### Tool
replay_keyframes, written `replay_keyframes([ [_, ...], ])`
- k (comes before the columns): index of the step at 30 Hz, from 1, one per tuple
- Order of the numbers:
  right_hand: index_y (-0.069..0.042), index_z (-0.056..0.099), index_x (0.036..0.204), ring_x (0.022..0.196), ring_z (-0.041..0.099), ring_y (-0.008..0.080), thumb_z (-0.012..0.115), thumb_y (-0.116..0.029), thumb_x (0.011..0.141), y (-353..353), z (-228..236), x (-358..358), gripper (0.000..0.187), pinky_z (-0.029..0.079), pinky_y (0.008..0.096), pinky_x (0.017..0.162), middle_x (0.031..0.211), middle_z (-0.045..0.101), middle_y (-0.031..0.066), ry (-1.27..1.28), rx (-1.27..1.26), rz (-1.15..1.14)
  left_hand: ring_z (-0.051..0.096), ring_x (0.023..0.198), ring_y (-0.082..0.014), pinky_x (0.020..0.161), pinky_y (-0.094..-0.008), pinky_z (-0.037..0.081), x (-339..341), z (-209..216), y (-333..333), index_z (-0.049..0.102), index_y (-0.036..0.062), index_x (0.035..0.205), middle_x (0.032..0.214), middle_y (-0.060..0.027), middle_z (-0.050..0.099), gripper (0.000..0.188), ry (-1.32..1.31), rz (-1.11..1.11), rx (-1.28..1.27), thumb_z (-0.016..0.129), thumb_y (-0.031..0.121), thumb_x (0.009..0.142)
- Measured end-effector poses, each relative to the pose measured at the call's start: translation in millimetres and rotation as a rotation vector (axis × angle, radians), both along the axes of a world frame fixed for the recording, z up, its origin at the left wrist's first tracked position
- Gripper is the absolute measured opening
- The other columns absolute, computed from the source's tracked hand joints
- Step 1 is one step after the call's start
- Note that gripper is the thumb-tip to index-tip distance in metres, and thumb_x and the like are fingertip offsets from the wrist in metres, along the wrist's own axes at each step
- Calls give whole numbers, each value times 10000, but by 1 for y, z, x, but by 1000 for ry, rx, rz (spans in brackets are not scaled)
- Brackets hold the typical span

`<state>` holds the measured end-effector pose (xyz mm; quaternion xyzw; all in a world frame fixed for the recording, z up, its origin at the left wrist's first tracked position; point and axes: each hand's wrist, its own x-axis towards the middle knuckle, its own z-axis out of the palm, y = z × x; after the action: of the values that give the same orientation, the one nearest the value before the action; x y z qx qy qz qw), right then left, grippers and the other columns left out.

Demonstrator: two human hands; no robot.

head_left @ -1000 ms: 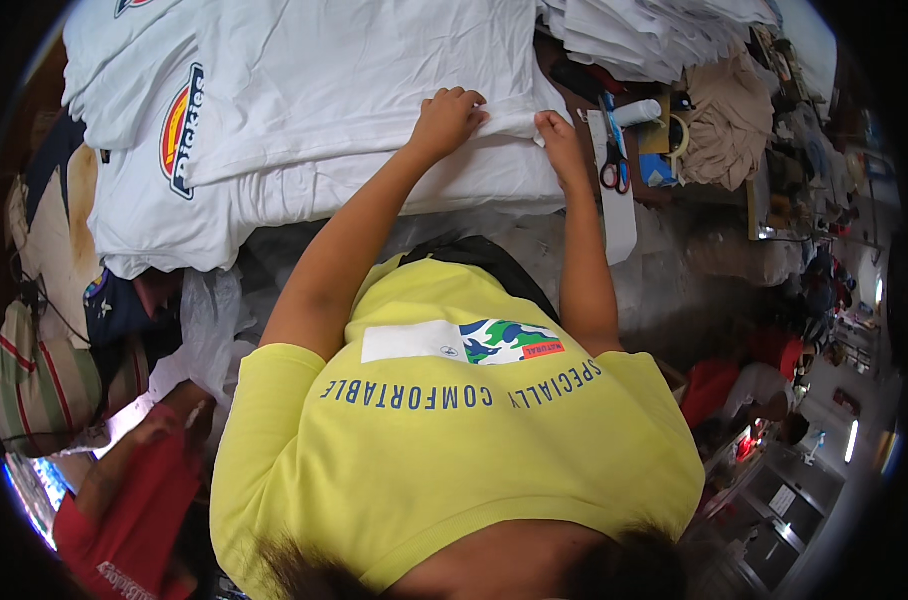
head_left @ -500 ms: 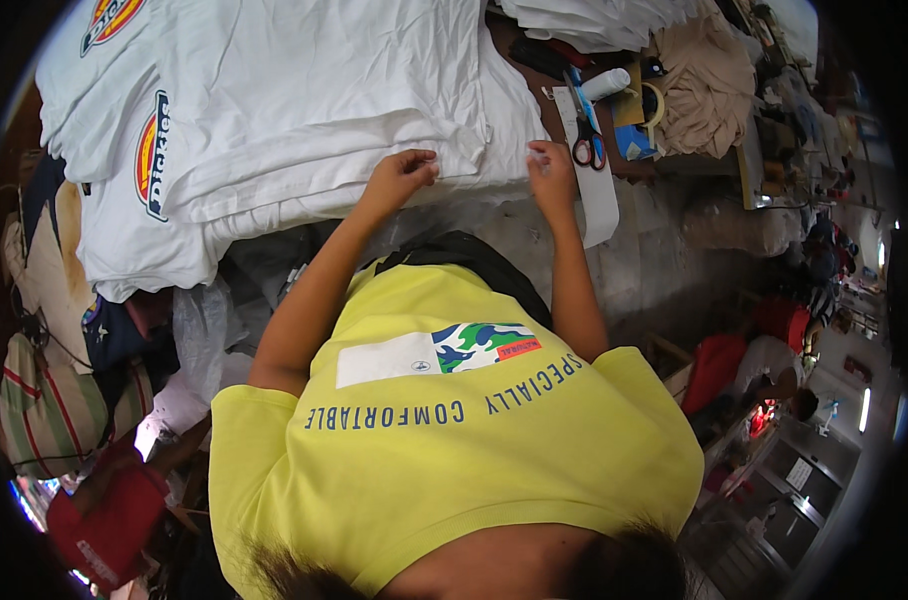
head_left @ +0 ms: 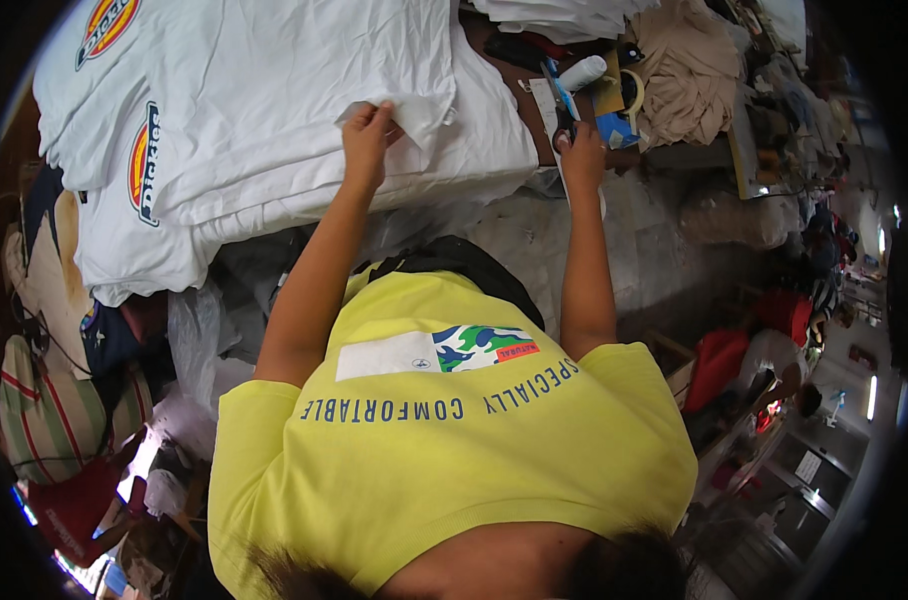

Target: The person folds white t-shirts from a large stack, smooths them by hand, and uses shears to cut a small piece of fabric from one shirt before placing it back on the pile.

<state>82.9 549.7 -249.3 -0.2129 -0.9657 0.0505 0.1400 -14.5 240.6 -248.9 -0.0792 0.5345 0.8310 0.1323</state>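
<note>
White T-shirts (head_left: 274,110) with a coloured oval print lie stacked across the table. My left hand (head_left: 365,148) pinches the edge of the top T-shirt and lifts it, so a thin fold stands up beside the fingers. Off to the right, my right hand (head_left: 583,158) has its fingers closed at the dark handles of a pair of scissors (head_left: 565,97). The scissors' blue part points away from me over a pale paper strip (head_left: 543,100). The fingers partly hide the handles.
Behind the scissors are a white cylinder (head_left: 582,73), a tape roll (head_left: 631,92) and a blue piece (head_left: 614,128). Beige cloth (head_left: 686,75) is heaped at the right. More white cloth (head_left: 564,18) lies at the far edge. A striped bag (head_left: 59,410) is at the lower left.
My left hand has moved left and away from me and lifted the T-shirt's edge. My right hand has gone from the shirt pile's corner to the scissors and closed on the handles.
</note>
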Motion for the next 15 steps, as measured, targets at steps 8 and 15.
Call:
replay_keyframes([
  [8, -57, 468, 1203, 695, 610, 229, 709, -187, 671, 14, 20, 0, 598, 467, 337, 643, 772, 623, 101, -72, -456, 5, 577, 754, -131, 706, -291, 479, 19, 1, 7, 311, 13, 1284, 867, -53, 585, 610, -103, -20, 78, 636, 74, 771],
  [15, -86, 531, 1144, 626, 582, 160, 673, -154, 727, -58, 6, 33, 446, 441, 287, 583, 751, 611, 95, 67, -878, 277, 584, 828, -135, 705, -284, 478, 25, -7, 17, 448, -6, 1161, 952, -74, 597, 453, -137, -102, 56, 638, 11, 749],
])
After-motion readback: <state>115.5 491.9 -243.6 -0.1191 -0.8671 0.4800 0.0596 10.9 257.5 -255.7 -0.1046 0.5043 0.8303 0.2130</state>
